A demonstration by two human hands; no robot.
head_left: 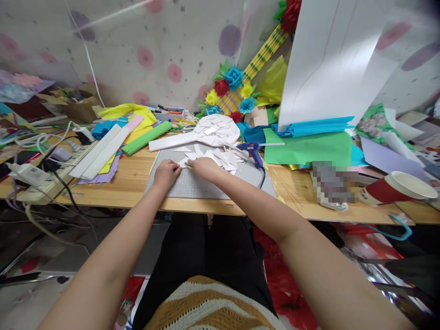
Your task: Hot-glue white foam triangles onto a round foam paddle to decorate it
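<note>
On the grey mat (202,189), near its left side, lies a small white piece (183,161) between the person's hands. Its long axis seems to slant from the left hand (167,173) up toward the mat's far side, though the fingers hide its ends. The left hand is curled at the piece — whether it pinches or only presses, one cannot tell. The right hand (205,168) is closed around a slim yellowish tool (189,165), mostly hidden.

At the mat's far edge, a white guitar-like shape (216,129) points its straight neck leftward, its rounded body to the right. White scraps (225,158) lie on the mat, and a blue glue gun (253,153) stands toward its right side, nozzle leftward.

The mat rests on a wooden table (292,185). Left of it are a green roll (147,138) and a power strip (57,172); right of it, a green sheet (309,147) and a paper cup (388,190). Beyond it — a flower-trimmed yellow guitar (264,52) and a spotted wall covering (144,34).
</note>
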